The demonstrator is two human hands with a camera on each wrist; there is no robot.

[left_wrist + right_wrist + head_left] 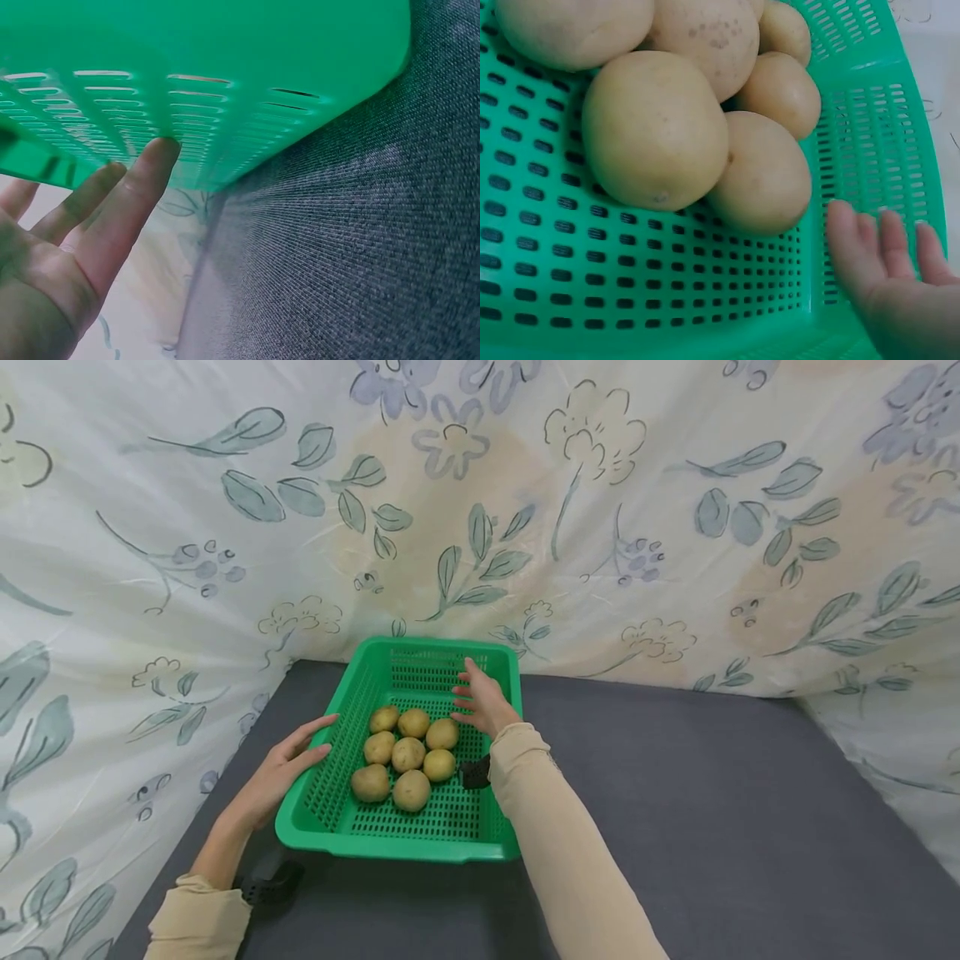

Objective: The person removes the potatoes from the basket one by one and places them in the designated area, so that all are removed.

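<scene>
A green slotted plastic basket [397, 847] holds several potatoes [408, 754], grouped toward its left and middle. My left hand [281, 772] is at the basket's left side, its fingers extended against the outer wall near the rim; in the left wrist view the fingertips [161, 150] meet the slotted wall [225, 45]. Over the basket's right part is my right hand [483, 700], fingers spread and holding nothing. The right wrist view shows that hand [900, 285] beside the nearest potatoes [761, 176], apart from them.
The basket stands on a dark grey cloth surface [675, 810], which extends to the right. Behind and at the left hangs a floral curtain [487, 527], close to the basket's far edge. Dark wrist cameras [273, 883] sit under both wrists.
</scene>
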